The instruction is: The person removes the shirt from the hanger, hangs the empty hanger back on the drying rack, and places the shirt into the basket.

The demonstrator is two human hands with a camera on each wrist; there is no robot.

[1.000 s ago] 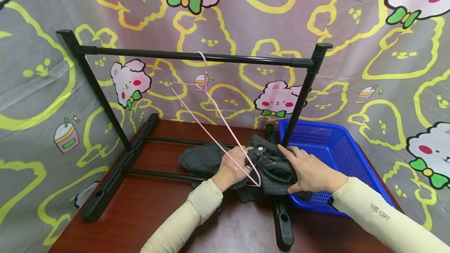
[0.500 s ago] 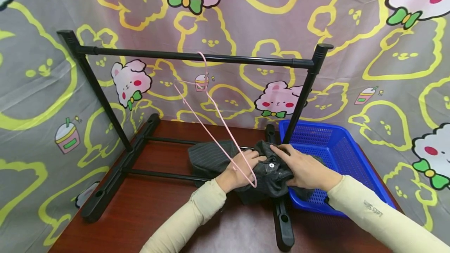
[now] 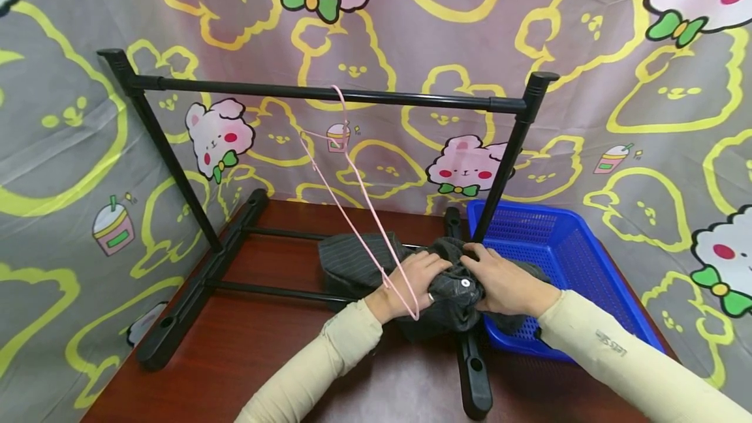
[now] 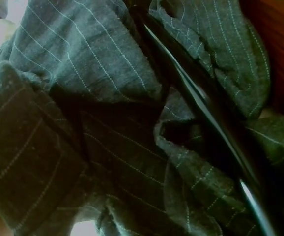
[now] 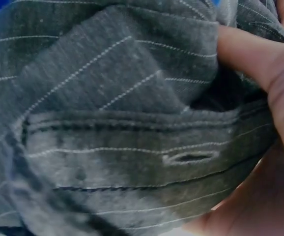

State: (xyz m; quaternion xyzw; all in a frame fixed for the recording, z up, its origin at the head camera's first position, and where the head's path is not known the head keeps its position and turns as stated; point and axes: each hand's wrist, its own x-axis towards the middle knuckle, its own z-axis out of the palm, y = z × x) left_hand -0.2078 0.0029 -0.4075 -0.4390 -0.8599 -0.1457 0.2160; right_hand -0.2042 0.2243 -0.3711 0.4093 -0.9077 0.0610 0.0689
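A dark pinstriped garment (image 3: 411, 276) is seen bunched on the wooden table (image 3: 235, 351), draped over the base bars of a black clothes rack (image 3: 329, 93), its long axis running left to right with one flat end spread toward the left and the crumpled bulk lying against the blue basket (image 3: 564, 260). The garment is gripped from both sides: the left hand (image 3: 411, 279) is curled over its middle, and the right hand (image 3: 499, 282) is closed round the fabric just beside a pale button (image 3: 465, 284). A thin pink wire hanger (image 3: 358, 194) is hooked on the rack's top rail and slants down and forward, its lower corner lying across the left hand; whether that corner is pinched by the fingers cannot be told. In the right wrist view, soft woven cloth with fine white stripes, a stitched band and a buttonhole (image 5: 188, 157) is shown pressed under the thumb (image 5: 250, 54). In the left wrist view, the same striped cloth is crossed by a slim dark bar (image 4: 206, 113). The basket is of perforated plastic and sits at the table's right edge. Compared with a second ago, the hands are drawn closer together, the garment is gathered tighter, and the hanger's lower end is swung nearer the left wrist.
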